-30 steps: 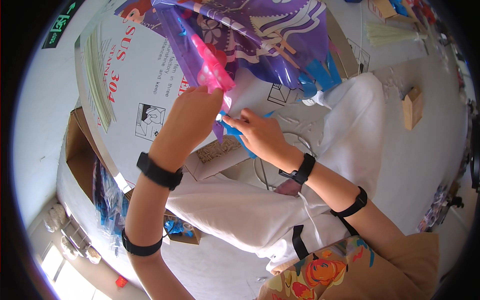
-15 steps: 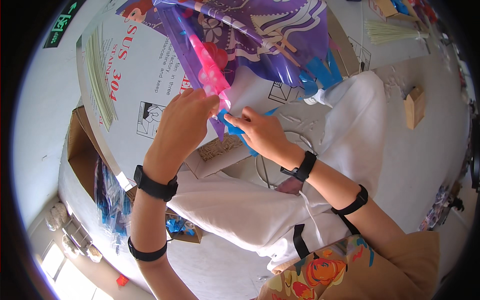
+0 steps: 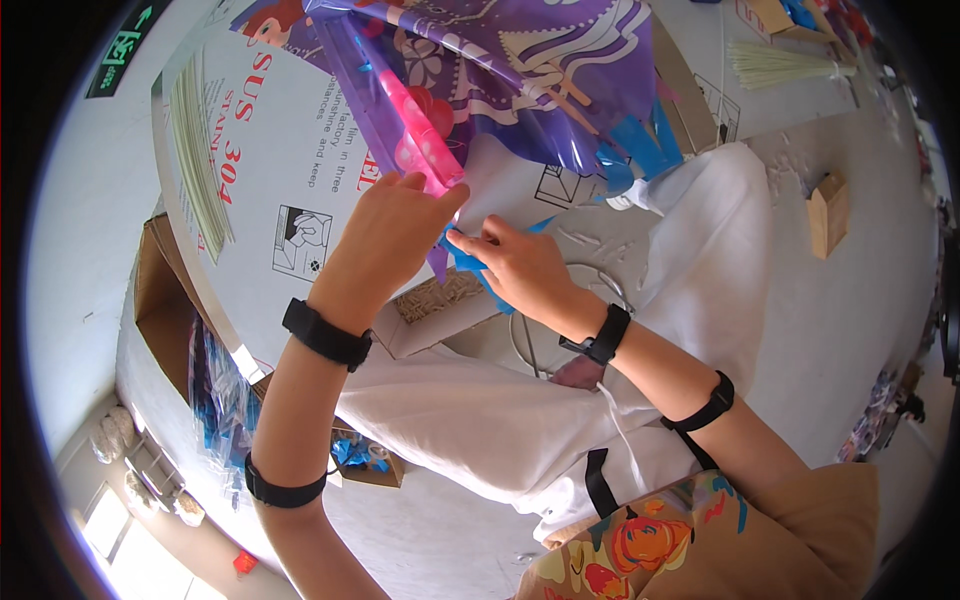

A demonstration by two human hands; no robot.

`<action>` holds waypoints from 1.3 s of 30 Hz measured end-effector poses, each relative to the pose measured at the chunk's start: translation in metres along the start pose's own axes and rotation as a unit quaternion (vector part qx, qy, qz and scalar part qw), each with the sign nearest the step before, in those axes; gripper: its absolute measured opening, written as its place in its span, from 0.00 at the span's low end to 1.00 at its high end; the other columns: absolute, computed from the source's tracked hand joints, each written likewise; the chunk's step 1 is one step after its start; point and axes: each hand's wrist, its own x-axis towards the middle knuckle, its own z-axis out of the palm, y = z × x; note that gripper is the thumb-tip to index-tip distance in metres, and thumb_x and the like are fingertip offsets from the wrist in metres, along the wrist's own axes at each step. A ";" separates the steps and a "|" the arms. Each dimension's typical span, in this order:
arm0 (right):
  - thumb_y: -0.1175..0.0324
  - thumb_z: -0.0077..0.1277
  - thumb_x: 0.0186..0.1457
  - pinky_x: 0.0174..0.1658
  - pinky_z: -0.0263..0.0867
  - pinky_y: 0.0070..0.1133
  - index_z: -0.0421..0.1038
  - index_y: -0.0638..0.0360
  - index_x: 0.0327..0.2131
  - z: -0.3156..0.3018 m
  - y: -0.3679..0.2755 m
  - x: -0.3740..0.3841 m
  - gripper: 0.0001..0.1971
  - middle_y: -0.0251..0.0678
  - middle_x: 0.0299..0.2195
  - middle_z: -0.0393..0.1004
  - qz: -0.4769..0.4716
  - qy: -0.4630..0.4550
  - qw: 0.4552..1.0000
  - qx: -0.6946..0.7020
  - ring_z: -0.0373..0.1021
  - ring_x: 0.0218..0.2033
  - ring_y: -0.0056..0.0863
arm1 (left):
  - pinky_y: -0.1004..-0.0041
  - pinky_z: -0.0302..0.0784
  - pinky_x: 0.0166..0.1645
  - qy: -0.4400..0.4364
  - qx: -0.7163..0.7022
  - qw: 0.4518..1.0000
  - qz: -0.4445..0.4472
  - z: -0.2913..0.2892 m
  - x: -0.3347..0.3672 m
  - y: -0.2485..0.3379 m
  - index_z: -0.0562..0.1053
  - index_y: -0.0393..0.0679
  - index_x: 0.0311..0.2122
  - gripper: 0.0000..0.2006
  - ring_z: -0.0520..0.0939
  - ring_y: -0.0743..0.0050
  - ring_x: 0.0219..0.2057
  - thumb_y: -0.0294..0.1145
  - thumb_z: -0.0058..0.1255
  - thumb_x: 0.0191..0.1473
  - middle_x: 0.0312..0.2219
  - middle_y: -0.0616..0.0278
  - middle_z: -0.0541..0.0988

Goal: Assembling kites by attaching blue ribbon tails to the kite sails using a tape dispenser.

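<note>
A large purple plastic kite sheet (image 3: pixel 500 70) with pink and white printed figures lies across the top of the view. My left hand (image 3: pixel 385 235) pinches its lower pink-edged corner. Right beside it, my right hand (image 3: pixel 515 265) pinches a blue plastic strip (image 3: pixel 470 262) at that same corner, fingertips of both hands touching. More blue strips (image 3: pixel 630 140) hang from the sheet's right side. Both wrists carry black bands.
A big white cardboard panel (image 3: pixel 270 150) with red print lies under the sheet, with thin pale sticks (image 3: pixel 195 150) on its left. A bundle of sticks (image 3: pixel 780 65) lies top right, a small wooden block (image 3: pixel 828 210) right, an open box with blue strips (image 3: pixel 360 455) below, a wire stool ring (image 3: pixel 560 330).
My left hand has slid up and right along the pink edge to the corner, closing on my right hand. The sheet has shifted slightly.
</note>
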 end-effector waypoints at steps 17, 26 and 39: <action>0.74 0.52 0.50 0.21 0.65 0.22 0.72 0.48 0.50 0.001 0.001 0.000 0.22 0.27 0.29 0.66 -0.012 -0.003 1.000 -0.027 0.69 0.24 0.22 | 0.67 0.74 0.38 -0.003 0.118 0.992 0.050 0.017 0.023 0.000 0.69 0.31 0.45 0.21 0.79 0.59 0.33 0.21 0.53 0.41 0.24 0.57 0.79; 0.74 0.52 0.50 0.20 0.64 0.22 0.72 0.48 0.51 0.002 0.001 0.000 0.22 0.27 0.28 0.65 -0.018 0.012 1.000 -0.020 0.68 0.23 0.22 | 0.69 0.75 0.33 0.002 0.152 0.987 0.049 0.024 0.028 0.001 0.69 0.32 0.42 0.19 0.80 0.62 0.29 0.23 0.53 0.41 0.21 0.56 0.77; 0.76 0.55 0.45 0.21 0.66 0.25 0.72 0.44 0.50 0.003 0.001 0.001 0.25 0.29 0.30 0.66 0.010 0.001 1.000 -0.024 0.69 0.22 0.27 | 0.69 0.76 0.28 0.015 0.201 0.980 0.003 0.041 0.044 -0.001 0.70 0.40 0.33 0.12 0.82 0.61 0.22 0.25 0.56 0.40 0.17 0.59 0.76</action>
